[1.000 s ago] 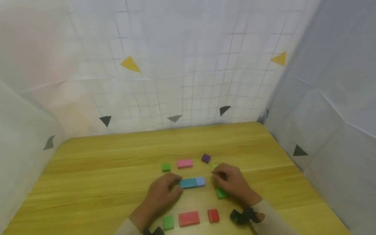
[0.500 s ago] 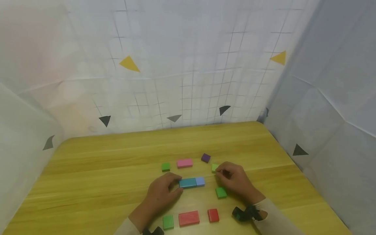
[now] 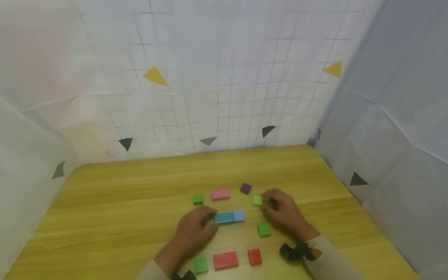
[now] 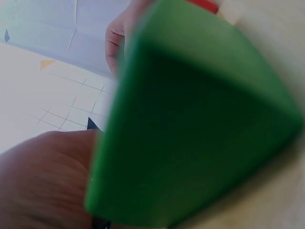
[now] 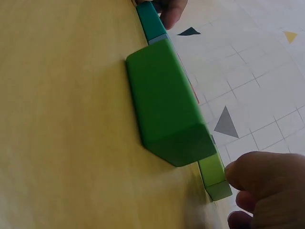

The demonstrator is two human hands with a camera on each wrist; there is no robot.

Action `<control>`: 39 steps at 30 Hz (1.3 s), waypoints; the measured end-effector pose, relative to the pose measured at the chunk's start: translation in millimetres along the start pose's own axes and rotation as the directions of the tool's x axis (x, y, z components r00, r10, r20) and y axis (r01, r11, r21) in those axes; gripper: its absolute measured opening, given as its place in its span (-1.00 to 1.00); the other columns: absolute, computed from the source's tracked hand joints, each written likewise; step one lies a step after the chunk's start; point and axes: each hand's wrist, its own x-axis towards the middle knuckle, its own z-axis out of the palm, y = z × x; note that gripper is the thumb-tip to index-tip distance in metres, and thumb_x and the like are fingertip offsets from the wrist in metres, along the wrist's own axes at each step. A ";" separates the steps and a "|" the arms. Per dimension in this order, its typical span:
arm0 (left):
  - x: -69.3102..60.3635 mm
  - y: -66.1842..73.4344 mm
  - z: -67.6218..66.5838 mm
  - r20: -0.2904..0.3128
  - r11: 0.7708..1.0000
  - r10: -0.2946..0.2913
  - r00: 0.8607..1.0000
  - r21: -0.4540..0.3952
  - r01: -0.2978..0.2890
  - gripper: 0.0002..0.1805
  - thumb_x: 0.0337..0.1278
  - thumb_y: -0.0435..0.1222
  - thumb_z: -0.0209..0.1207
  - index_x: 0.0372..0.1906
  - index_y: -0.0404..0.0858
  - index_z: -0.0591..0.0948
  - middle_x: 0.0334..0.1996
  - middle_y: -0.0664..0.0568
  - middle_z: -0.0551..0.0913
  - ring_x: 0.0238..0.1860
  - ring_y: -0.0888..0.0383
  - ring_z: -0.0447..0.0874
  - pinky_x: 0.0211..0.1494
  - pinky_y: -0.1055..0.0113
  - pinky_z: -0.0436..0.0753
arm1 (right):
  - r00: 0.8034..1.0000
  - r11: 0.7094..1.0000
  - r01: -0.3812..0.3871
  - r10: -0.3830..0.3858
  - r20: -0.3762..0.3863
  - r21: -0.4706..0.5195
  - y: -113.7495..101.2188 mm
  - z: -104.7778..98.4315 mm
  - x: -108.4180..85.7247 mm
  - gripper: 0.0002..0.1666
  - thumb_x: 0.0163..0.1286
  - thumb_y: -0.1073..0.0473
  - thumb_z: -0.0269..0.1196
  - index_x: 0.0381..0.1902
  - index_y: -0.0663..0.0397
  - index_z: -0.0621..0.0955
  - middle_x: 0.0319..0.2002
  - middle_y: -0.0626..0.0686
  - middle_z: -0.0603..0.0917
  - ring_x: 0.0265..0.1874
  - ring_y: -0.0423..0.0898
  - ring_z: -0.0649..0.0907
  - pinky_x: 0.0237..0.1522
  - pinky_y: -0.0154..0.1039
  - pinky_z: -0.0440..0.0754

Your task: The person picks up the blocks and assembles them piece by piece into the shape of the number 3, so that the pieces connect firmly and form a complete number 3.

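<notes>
In the head view my left hand pinches the left end of a teal rectangular block between thumb and index finger. A light-blue square block lies flush against the teal block's right end. My right hand is beside a lime-green block, its thumb and index finger parted at the block's right side. Whether a fingertip still touches it, I cannot tell. A green block lies just nearer. In the right wrist view a green block partly hides the lime block.
Behind are a green block, a pink block and a purple block. In front lie a green block, a red rectangular block and a red square block. White sheeting encloses the wooden table.
My right hand has drawn back to the right, uncovering the lime-green block and the green block nearer to me. Its thumb and index finger have parted. The left hand stays put.
</notes>
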 end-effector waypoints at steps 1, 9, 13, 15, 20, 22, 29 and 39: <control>0.1 0.2 -0.2 -0.002 1.000 0.002 1.000 0.003 -0.002 -0.61 0.15 -0.03 0.33 0.08 0.05 0.64 -0.01 0.34 0.63 0.03 0.28 0.60 0.13 0.13 0.60 | 1.000 1.000 -0.006 0.007 0.004 -0.009 -0.3 0.2 0.1 -0.69 0.21 0.25 0.44 -0.06 0.02 0.68 -0.12 -0.09 0.68 -0.34 -0.23 0.59 -0.29 -0.33 0.61; 0.4 0.3 -0.3 0.002 1.000 0.007 1.000 0.018 -0.008 -0.61 0.15 -0.02 0.33 0.08 0.05 0.64 -0.01 0.35 0.64 0.01 0.31 0.59 0.11 0.16 0.61 | 0.995 0.995 -0.082 0.085 0.052 -0.057 -5.6 0.2 -0.2 -0.76 0.23 0.19 0.44 -0.13 -0.08 0.70 -0.08 -0.18 0.67 -0.13 -0.23 0.64 -0.11 -0.25 0.66; 0.1 0.6 -0.2 0.006 1.000 0.001 1.000 0.015 -0.001 -0.61 0.15 -0.02 0.33 0.09 0.04 0.64 -0.01 0.35 0.64 0.02 0.30 0.60 0.11 0.15 0.61 | 0.991 0.991 -0.115 0.119 0.063 -0.062 -7.2 0.2 -0.2 -0.78 0.25 0.17 0.44 -0.14 -0.09 0.70 -0.08 -0.18 0.67 -0.13 -0.24 0.64 -0.10 -0.24 0.67; -0.1 0.6 -0.2 0.009 1.000 -0.002 1.000 0.014 0.002 -0.61 0.16 -0.02 0.32 0.09 0.04 0.64 -0.01 0.35 0.64 0.02 0.29 0.60 0.12 0.14 0.60 | 0.990 0.990 -0.124 0.128 0.066 -0.063 -7.0 0.5 -0.3 -0.78 0.25 0.17 0.43 -0.13 -0.09 0.70 -0.08 -0.18 0.68 -0.14 -0.24 0.65 -0.11 -0.25 0.67; -0.2 0.3 0.1 0.012 1.000 -0.008 1.000 0.013 0.008 -0.62 0.17 -0.01 0.31 0.09 0.05 0.64 -0.01 0.34 0.64 0.00 0.30 0.59 0.11 0.15 0.60 | 0.987 0.988 -0.142 0.146 0.072 -0.053 -5.6 1.0 -0.6 -0.77 0.26 0.16 0.43 -0.12 -0.10 0.71 -0.07 -0.17 0.68 -0.14 -0.25 0.66 -0.12 -0.27 0.68; -0.3 0.3 0.2 0.009 1.000 -0.008 1.000 0.013 0.007 -0.61 0.16 -0.01 0.31 0.09 0.05 0.64 -0.01 0.34 0.64 -0.01 0.31 0.59 0.11 0.16 0.61 | 0.987 0.989 -0.143 0.147 0.073 -0.048 -5.3 1.0 -0.8 -0.77 0.26 0.15 0.43 -0.11 -0.09 0.71 -0.07 -0.17 0.68 -0.14 -0.25 0.66 -0.12 -0.27 0.69; -0.4 0.9 -0.1 0.012 1.000 -0.020 1.000 -0.001 0.020 -0.61 0.16 -0.01 0.32 0.09 0.05 0.64 -0.02 0.34 0.65 -0.05 0.33 0.58 0.09 0.15 0.60 | 0.989 0.992 -0.120 0.123 0.083 -0.044 -6.1 0.2 -0.4 -0.75 0.27 0.14 0.42 -0.08 -0.08 0.72 -0.05 -0.18 0.69 -0.13 -0.25 0.67 -0.12 -0.27 0.69; -0.2 -0.2 0.3 0.023 0.999 -0.028 0.999 -0.017 0.029 -0.62 0.17 -0.02 0.32 0.09 0.07 0.63 -0.02 0.36 0.64 -0.10 0.35 0.55 0.07 0.16 0.60 | 0.991 0.995 -0.086 0.091 0.095 -0.055 -7.5 0.9 -0.1 -0.74 0.27 0.16 0.43 -0.06 -0.04 0.72 -0.04 -0.15 0.68 -0.12 -0.25 0.67 -0.12 -0.27 0.69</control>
